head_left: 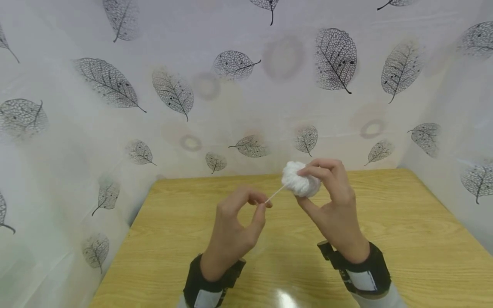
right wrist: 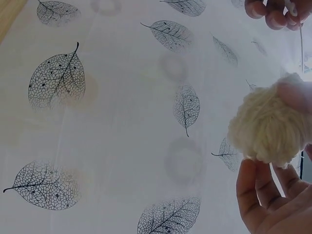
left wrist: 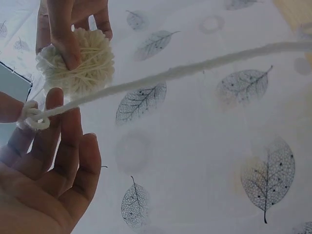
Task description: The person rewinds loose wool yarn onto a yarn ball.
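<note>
My right hand (head_left: 340,209) holds a ball of white yarn (head_left: 292,176) between the thumb and fingers, above the table. From the ball a thin strand (head_left: 275,193) runs taut down to my left hand (head_left: 233,235), which pinches it between thumb and fingertips. In the left wrist view a small loop of yarn (left wrist: 37,117) sits at the left fingertips, and a loose length of yarn (left wrist: 170,74) stretches off to the right. The right wrist view shows the yarn ball (right wrist: 268,127) resting against the fingers, its far side hidden.
Below both hands lies a wood-grain table (head_left: 177,239). A pale curtain (head_left: 239,111) printed with dark leaves hangs behind it and along both sides. Black straps with cameras circle both wrists.
</note>
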`<act>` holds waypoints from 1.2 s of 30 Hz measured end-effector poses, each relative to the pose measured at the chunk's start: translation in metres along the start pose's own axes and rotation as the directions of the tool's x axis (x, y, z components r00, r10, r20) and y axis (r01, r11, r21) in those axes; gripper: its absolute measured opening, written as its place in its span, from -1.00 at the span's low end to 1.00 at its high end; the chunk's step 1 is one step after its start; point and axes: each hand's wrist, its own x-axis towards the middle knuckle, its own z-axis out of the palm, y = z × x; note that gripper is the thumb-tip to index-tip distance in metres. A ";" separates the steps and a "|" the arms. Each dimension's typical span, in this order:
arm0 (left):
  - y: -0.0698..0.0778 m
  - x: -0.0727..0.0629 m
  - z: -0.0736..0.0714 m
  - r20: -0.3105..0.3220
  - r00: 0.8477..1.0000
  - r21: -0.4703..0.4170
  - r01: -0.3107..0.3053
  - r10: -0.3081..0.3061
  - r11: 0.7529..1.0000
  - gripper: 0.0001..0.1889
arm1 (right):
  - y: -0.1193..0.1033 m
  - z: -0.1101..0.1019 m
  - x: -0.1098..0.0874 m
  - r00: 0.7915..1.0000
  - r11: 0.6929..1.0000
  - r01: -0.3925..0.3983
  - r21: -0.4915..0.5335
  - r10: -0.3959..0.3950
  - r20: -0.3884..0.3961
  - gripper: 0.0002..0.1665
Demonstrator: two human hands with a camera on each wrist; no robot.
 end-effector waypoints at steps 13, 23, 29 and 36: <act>-0.001 0.000 0.000 0.015 0.999 -0.015 -0.035 0.035 0.999 -0.83 | 0.000 -0.007 0.005 0.934 0.842 -0.270 0.467 0.347 -0.086 -0.55; -0.002 -0.002 0.001 0.067 0.998 -0.023 -0.010 0.011 1.000 -0.83 | -0.002 -0.020 0.010 0.807 0.516 -0.477 0.712 0.578 0.122 -0.71; 0.000 -0.002 0.000 0.084 0.995 -0.013 0.051 -0.050 0.999 -0.83 | 0.006 -0.024 0.010 0.835 0.322 -0.426 0.845 0.500 0.230 -0.58; -0.002 -0.002 -0.001 0.081 0.995 -0.002 0.061 -0.061 0.998 -0.83 | 0.015 -0.028 0.011 0.859 0.144 -0.424 0.894 0.377 0.346 -0.41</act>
